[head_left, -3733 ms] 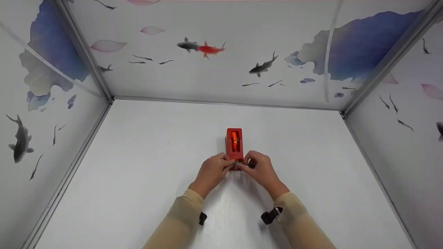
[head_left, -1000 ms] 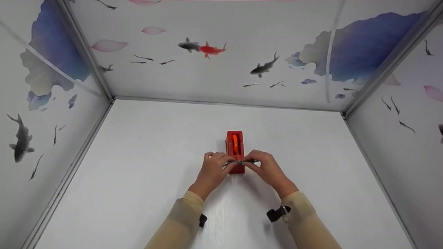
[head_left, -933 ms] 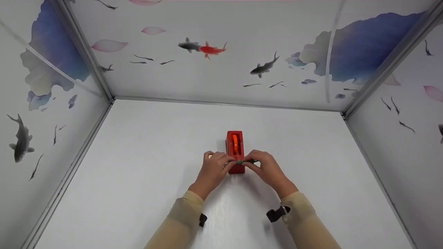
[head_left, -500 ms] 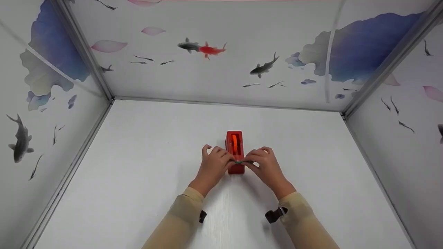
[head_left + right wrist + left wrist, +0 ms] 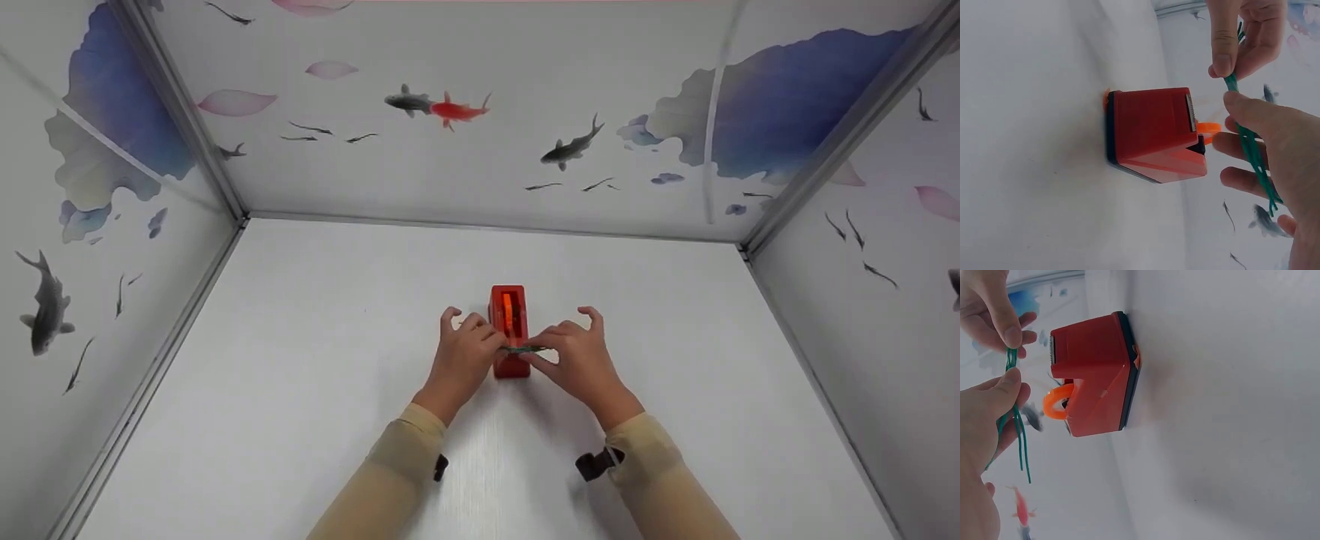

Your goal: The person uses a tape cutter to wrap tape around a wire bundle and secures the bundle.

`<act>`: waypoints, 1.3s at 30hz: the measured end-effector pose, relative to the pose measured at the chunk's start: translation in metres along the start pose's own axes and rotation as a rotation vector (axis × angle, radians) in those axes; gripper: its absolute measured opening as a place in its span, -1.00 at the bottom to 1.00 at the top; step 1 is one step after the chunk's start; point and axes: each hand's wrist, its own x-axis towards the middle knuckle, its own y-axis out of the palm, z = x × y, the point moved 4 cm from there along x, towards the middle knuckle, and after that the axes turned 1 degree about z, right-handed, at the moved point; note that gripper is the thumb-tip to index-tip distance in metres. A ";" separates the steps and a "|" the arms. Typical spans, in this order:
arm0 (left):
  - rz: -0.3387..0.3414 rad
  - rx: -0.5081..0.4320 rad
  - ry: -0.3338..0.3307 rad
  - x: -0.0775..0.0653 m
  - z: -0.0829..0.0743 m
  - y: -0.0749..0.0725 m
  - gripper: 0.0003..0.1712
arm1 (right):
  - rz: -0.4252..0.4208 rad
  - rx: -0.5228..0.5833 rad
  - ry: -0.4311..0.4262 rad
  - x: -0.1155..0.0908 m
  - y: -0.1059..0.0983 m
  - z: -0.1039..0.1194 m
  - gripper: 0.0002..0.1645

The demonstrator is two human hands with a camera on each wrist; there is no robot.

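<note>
Over red tape dispenser, we saw left hand and right hand pinching green strands; judged them light, limp, splay-prone, best held at bunched middle.

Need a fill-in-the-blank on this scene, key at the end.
1. The left hand and the ____ hand pinch the strands.
2. The colour of the strands is ____.
3. The dispenser has a body coloured ____.
4. The ring in the dispenser is coloured ____.

Missing words: right; green; red; orange
</note>
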 end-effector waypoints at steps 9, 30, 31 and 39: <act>-0.153 0.119 0.036 -0.004 -0.003 -0.003 -0.90 | 0.091 0.133 0.067 0.003 0.000 0.000 -0.86; 0.076 0.064 -0.142 0.007 -0.005 -0.008 -0.74 | -0.048 0.202 0.082 -0.002 0.003 -0.006 -0.80; 0.099 0.054 -0.156 0.007 -0.004 -0.007 -0.74 | -0.067 0.205 0.081 -0.002 0.003 -0.006 -0.80; 0.183 0.003 -0.227 0.000 0.001 0.006 -0.75 | -0.139 0.304 0.090 -0.005 0.005 -0.009 -0.83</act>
